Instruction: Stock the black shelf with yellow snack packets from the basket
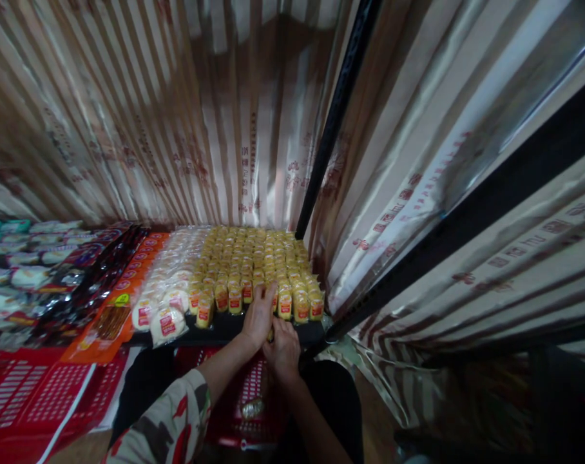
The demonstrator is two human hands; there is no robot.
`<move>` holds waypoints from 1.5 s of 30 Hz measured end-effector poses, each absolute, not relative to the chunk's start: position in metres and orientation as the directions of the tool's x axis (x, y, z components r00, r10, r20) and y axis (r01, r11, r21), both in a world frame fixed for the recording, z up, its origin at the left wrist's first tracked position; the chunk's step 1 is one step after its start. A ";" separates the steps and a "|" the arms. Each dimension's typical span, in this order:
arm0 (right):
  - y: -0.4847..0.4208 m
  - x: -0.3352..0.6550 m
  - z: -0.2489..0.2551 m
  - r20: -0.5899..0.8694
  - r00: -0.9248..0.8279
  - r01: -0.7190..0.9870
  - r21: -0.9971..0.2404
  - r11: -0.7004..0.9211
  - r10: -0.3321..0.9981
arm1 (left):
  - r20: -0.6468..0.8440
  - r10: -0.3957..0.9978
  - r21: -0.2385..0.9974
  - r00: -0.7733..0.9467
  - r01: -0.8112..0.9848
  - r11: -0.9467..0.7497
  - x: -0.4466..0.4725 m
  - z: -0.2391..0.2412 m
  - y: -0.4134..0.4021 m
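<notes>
Small yellow snack packets (pixel 254 258) in clear wrap, with red labels on their fronts, stand in tight rows on a dark shelf (pixel 203 336). At the front row, my left hand (pixel 258 319) has its fingers closed around a packet, which they mostly hide. Just below and to the right, my right hand (pixel 283 353) is curled with a bit of yellow wrapper showing by its fingertips. Between my knees sits a red basket (pixel 225 430), with a single wrapped packet (pixel 252 408) visible in it.
Left of the yellow rows are round white packets (pixel 167 324), orange bags (pixel 106 322), dark shiny packs (pixel 87 277) and pale packs (pixel 31 277). Another red basket (pixel 36 393) is at lower left. Black posts (pixel 328 142) and striped printed curtains (pixel 254 129) border the shelf.
</notes>
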State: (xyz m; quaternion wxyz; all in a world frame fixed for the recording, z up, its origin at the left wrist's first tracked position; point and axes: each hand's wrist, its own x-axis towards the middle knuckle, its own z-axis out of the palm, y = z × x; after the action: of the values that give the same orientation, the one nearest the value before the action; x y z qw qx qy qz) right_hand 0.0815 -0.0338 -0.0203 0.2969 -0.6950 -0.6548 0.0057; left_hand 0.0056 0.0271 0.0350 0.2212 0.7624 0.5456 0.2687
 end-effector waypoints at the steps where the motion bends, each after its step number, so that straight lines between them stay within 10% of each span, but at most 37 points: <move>1: -0.034 0.081 -0.019 0.354 0.150 0.904 -0.427 0.017 0.923 | 0.166 0.951 0.637 0.260 0.708 -0.305 0.005 0.034 0.026; 13: -0.040 0.085 0.000 0.262 0.242 0.659 -0.751 0.040 0.934 | 0.402 0.914 0.577 0.063 0.757 -0.307 -0.017 0.052 -0.003; 20: -0.030 0.058 0.000 0.182 0.364 0.399 -0.917 0.023 0.914 | 0.061 0.997 0.709 -0.047 0.705 -0.010 -0.040 0.047 -0.019; 32: -0.020 0.042 0.015 0.345 0.340 0.764 -0.644 -0.043 0.875 | 0.151 0.988 0.762 0.032 0.632 -0.137 -0.055 0.047 -0.005; 45: -0.009 0.046 -0.009 0.294 0.367 0.574 -0.818 0.033 0.883 | 0.079 0.996 0.715 0.038 0.695 -0.083 -0.039 0.037 0.015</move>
State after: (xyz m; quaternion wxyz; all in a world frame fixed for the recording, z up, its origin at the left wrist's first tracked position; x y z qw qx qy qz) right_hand 0.0457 -0.0091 -0.0088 0.4760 -0.6761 -0.5386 0.1621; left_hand -0.0394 0.0152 0.0368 0.2551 0.6738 0.6273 0.2957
